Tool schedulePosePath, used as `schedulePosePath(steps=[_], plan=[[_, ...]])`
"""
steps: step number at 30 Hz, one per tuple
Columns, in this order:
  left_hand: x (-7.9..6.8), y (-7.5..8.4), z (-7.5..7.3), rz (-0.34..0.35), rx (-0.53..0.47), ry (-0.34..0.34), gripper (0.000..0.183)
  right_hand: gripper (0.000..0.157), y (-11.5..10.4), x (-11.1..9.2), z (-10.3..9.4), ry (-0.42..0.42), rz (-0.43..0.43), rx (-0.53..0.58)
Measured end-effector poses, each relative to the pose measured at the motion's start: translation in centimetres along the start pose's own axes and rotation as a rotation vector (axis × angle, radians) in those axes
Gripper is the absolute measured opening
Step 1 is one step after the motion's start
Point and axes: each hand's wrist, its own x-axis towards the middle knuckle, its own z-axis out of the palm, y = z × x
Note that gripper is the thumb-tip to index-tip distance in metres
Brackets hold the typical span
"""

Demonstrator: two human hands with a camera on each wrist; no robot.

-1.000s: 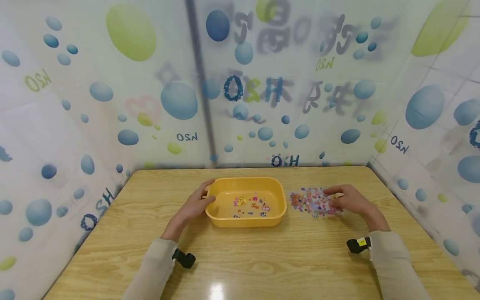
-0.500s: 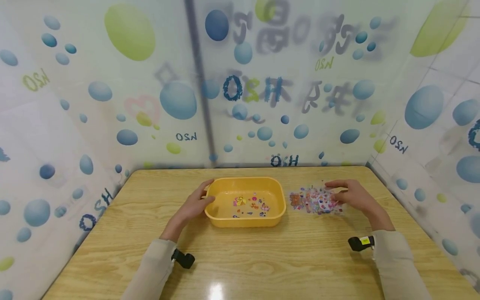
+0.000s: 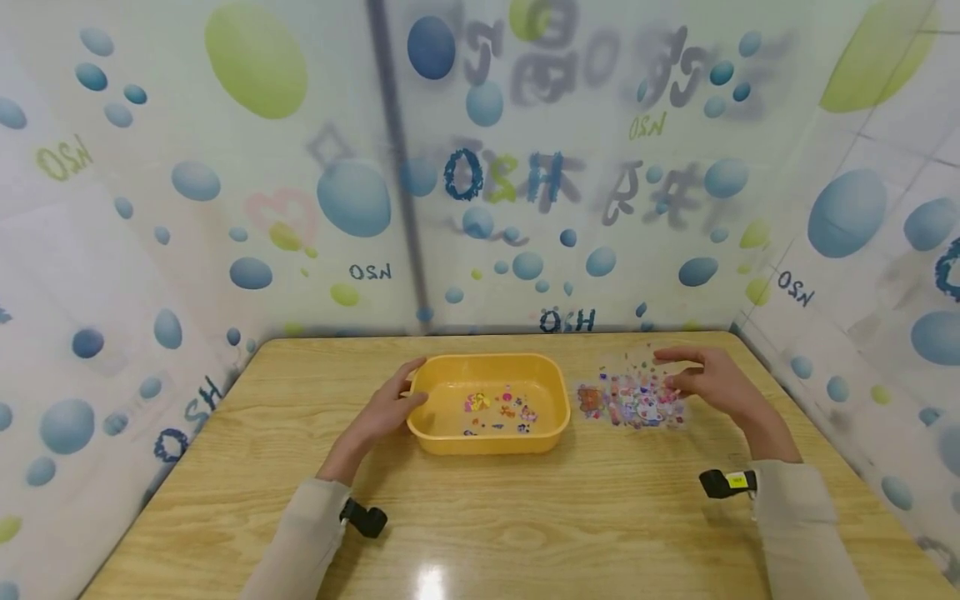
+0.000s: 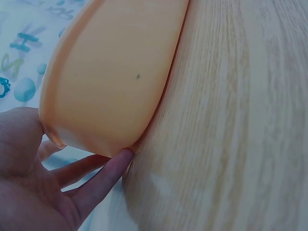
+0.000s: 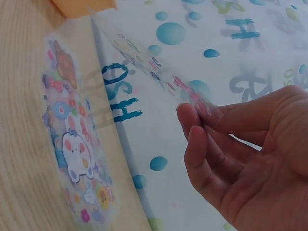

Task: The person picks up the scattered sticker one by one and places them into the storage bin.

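Observation:
A yellow plastic basin [image 3: 487, 445] stands on the wooden table, with several small colourful stickers [image 3: 477, 402] in its bottom. My left hand [image 3: 386, 408] holds the basin's left end, thumb at the rim and fingers round the outside wall. To the right, my right hand [image 3: 716, 382] pinches the edge of a clear sticker sheet [image 5: 190, 96] between thumb and fingers. That sheet is raised at a slant in the right wrist view. Under it on the table lie more sticker sheets [image 5: 77, 156], printed with a white rabbit-like figure, a brown bear and flowers.
The wooden table [image 3: 517, 525] reaches back to a pale curtain [image 3: 480, 250] with blue and green drops. Similar panels stand at both sides. Each wrist wears a small black camera, the left one [image 3: 365, 518] and the right one [image 3: 726, 483].
My right hand has moved up and slightly right, lifting one clear sticker sheet off the others and showing the white figure beneath. The left hand stays on the basin.

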Motion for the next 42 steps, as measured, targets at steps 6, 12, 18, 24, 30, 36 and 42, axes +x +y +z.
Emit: schedulePosePath(steps=[6, 12, 18, 24, 30, 36, 42], plan=[[-0.2, 0.2, -0.1, -0.003, 0.008, 0.000, 0.059, 0.043, -1.1, -0.1, -0.1, 0.015, -0.016, 0.023], [-1.3, 2.2, -0.5, -0.004, -0.012, -0.028, 0.061, 0.043, -2.0, -0.3, 0.0, 0.043, -0.072, -0.021], [-1.3, 2.5, -0.6, -0.005, -0.023, -0.034, 0.061, 0.042, -3.2, -0.4, -0.1, 0.071, -0.084, -0.026], [-0.3, 0.5, -0.1, -0.003, -0.019, -0.011, 0.060, 0.042, -3.9, -0.4, -0.1, 0.079, -0.084, -0.023], [-0.2, 0.2, -0.1, -0.008, -0.015, -0.006, 0.059, 0.043, -3.7, -0.2, 0.4, 0.092, -0.091, -0.006], [-0.3, 0.3, -0.1, -0.002, -0.032, -0.001, 0.059, 0.042, -3.8, 0.2, 1.0, 0.095, -0.088, 0.020], [-0.3, 0.4, -0.1, 0.006, -0.029, 0.001, 0.059, 0.041, -4.2, 0.6, 1.6, 0.124, -0.090, 0.008]])
